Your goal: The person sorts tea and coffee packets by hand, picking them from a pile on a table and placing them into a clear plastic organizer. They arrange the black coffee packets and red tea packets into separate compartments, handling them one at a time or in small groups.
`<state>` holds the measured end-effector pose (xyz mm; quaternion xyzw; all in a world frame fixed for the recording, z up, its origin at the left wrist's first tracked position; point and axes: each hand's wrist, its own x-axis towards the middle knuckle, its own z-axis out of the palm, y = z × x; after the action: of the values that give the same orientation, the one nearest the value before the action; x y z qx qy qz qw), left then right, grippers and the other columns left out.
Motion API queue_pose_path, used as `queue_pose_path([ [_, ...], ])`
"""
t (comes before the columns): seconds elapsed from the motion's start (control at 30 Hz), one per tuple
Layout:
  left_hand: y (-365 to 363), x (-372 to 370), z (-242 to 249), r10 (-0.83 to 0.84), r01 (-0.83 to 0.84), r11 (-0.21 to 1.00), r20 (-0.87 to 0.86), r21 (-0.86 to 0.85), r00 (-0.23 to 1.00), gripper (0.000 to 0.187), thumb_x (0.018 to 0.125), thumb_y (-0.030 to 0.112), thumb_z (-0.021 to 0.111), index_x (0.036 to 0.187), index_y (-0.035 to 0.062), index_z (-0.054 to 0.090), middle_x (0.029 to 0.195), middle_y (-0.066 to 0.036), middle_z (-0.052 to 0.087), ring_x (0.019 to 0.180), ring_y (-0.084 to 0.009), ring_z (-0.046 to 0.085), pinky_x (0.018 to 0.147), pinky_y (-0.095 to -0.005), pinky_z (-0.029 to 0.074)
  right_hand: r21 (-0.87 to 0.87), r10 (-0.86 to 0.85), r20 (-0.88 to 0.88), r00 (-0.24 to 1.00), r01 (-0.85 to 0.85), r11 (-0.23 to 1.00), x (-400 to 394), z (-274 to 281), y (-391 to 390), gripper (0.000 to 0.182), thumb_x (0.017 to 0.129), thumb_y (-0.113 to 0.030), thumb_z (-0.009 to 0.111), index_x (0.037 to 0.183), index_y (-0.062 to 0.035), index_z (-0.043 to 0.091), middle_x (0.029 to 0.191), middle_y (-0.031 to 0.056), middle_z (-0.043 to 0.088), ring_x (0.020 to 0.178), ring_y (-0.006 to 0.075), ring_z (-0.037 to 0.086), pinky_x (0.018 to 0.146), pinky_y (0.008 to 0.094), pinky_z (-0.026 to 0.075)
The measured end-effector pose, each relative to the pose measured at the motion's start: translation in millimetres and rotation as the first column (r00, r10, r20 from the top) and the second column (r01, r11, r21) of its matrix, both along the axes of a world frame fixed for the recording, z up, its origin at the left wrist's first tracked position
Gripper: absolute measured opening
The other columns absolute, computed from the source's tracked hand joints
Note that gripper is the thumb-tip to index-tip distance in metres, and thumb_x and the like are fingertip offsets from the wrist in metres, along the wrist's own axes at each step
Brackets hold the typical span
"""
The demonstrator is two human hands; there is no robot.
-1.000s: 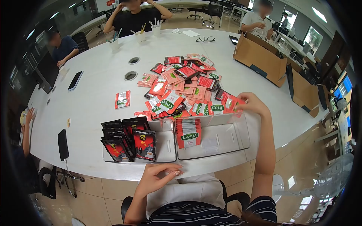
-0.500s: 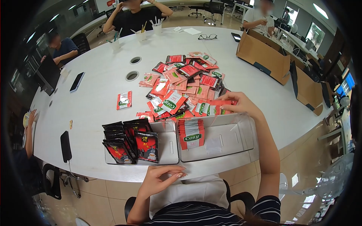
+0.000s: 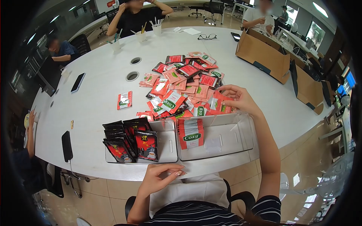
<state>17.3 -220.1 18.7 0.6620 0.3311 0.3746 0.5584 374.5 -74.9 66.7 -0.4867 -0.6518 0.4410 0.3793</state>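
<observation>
My right hand (image 3: 237, 98) grips a pink-red Cozy tea sachet (image 3: 218, 104) between thumb and fingers, above the back wall of the right clear plastic bin (image 3: 230, 137). Behind it spreads a loose pile of tea and coffee sachets (image 3: 184, 84). A row of Cozy sachets (image 3: 191, 135) stands upright in that bin's left end. The left clear bin (image 3: 168, 148) holds black-and-red G7 coffee sachets (image 3: 146, 145). My left hand (image 3: 160, 176) rests at the table's front edge before the bins, loosely curled, thumb apart from the fingers, with nothing visible in it.
A single sachet (image 3: 124, 100) lies left of the pile. Phones (image 3: 77, 82), a power bank with a cable (image 3: 67, 146), glasses (image 3: 207, 37) and pen cups (image 3: 141, 36) are on the table. An open cardboard box (image 3: 260, 56) stands at right. Other people sit around the table.
My right hand has lifted a Cozy sachet off the pile's front right edge, tilting it up and slightly left. My left hand stays nearly still.
</observation>
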Motion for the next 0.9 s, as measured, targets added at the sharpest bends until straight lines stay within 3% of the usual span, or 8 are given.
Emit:
queue_pose_path([
  [0.2, 0, 0, 0, 0.009, -0.009, 1.000, -0.003, 0.015, 1.000, 0.019, 0.087, -0.002, 0.065, 0.104, -0.0066, 0.067, 0.093, -0.014, 0.072, 0.087, -0.0185, 0.071, 0.077, -0.0257, 0.056, -0.049, -0.117, -0.190, 0.975, 0.109, 0.993, 3, -3, 1, 0.042, 0.082, -0.001, 0.070, 0.122, 0.0043, 0.057, 0.107, 0.0090, 0.067, 0.099, 0.0137, 0.064, 0.084, 0.0260, 0.054],
  [0.3, -1, 0, 0, 0.014, -0.014, 1.000, 0.007, 0.010, 1.000, 0.018, 0.086, -0.002, 0.065, 0.104, -0.0066, 0.067, 0.093, -0.014, 0.072, 0.087, -0.0182, 0.071, 0.077, -0.0255, 0.056, 0.019, -0.166, -0.258, 0.952, 0.177, 0.984, 6, -12, 4, 0.035, 0.086, -0.002, 0.067, 0.119, 0.0063, 0.058, 0.097, 0.0100, 0.069, 0.086, 0.0123, 0.067, 0.077, 0.0253, 0.055],
  [0.5, -1, 0, -1, -0.003, 0.001, 0.999, 0.026, 0.052, 1.000, 0.019, 0.087, -0.002, 0.065, 0.105, -0.0065, 0.067, 0.094, -0.014, 0.072, 0.087, -0.0178, 0.071, 0.076, -0.0251, 0.056, 0.007, -0.209, -0.442, 0.872, 0.236, 0.972, 6, 3, 3, 0.026, 0.089, -0.001, 0.063, 0.114, 0.0056, 0.059, 0.103, 0.0082, 0.066, 0.086, 0.0129, 0.067, 0.075, 0.0254, 0.057],
  [0.7, -18, 6, 7, -0.094, 0.121, 0.986, 0.216, -0.118, 0.972, 0.019, 0.089, -0.002, 0.062, 0.107, -0.0062, 0.066, 0.094, -0.014, 0.072, 0.088, -0.0193, 0.071, 0.077, -0.0258, 0.056, 0.028, -0.126, -0.550, 0.825, 0.169, 0.985, -7, 28, -21, 0.026, 0.090, -0.001, 0.062, 0.115, 0.0049, 0.058, 0.111, 0.0084, 0.063, 0.088, 0.0134, 0.066, 0.076, 0.0268, 0.058],
  [0.73, -19, 7, 8, -0.157, 0.184, 0.978, 0.244, -0.094, 0.957, 0.026, 0.089, -0.004, 0.059, 0.115, -0.0069, 0.061, 0.103, -0.015, 0.070, 0.093, -0.0211, 0.070, 0.079, -0.0266, 0.055, 0.028, -0.102, -0.564, 0.820, 0.142, 0.989, -11, 33, -30, 0.025, 0.089, -0.001, 0.062, 0.114, 0.0045, 0.058, 0.110, 0.0083, 0.063, 0.088, 0.0135, 0.066, 0.076, 0.0271, 0.058],
  [0.83, -30, 25, 33, -0.093, 0.135, 0.980, 0.257, -0.149, 0.962, 0.038, 0.089, -0.003, 0.060, 0.126, -0.0084, 0.051, 0.114, -0.022, 0.064, 0.098, -0.0264, 0.068, 0.087, -0.0357, 0.055, 0.009, -0.033, -0.566, 0.824, 0.047, 0.999, -31, 50, -67, 0.024, 0.089, -0.001, 0.063, 0.113, 0.0032, 0.059, 0.108, 0.0082, 0.064, 0.089, 0.0137, 0.066, 0.076, 0.0278, 0.058],
  [0.87, -31, 29, 36, -0.115, 0.150, 0.977, 0.223, -0.149, 0.968, 0.055, 0.088, -0.002, 0.061, 0.138, -0.0038, 0.038, 0.129, -0.022, 0.054, 0.110, -0.0265, 0.063, 0.091, -0.0376, 0.054, -0.007, -0.010, -0.544, 0.839, 0.008, 1.000, -39, 53, -81, 0.025, 0.088, -0.001, 0.063, 0.112, 0.0028, 0.060, 0.108, 0.0081, 0.064, 0.090, 0.0137, 0.066, 0.077, 0.0280, 0.057],
  [0.9, -32, 35, 39, -0.084, 0.129, 0.983, 0.304, -0.128, 0.949, 0.059, 0.088, -0.003, 0.061, 0.141, -0.0018, 0.034, 0.133, -0.021, 0.051, 0.114, -0.0260, 0.060, 0.091, -0.0365, 0.054, -0.024, 0.014, -0.521, 0.853, -0.031, 0.999, -48, 55, -95, 0.025, 0.088, -0.001, 0.064, 0.112, 0.0024, 0.060, 0.107, 0.0080, 0.065, 0.090, 0.0136, 0.066, 0.077, 0.0282, 0.057],
])
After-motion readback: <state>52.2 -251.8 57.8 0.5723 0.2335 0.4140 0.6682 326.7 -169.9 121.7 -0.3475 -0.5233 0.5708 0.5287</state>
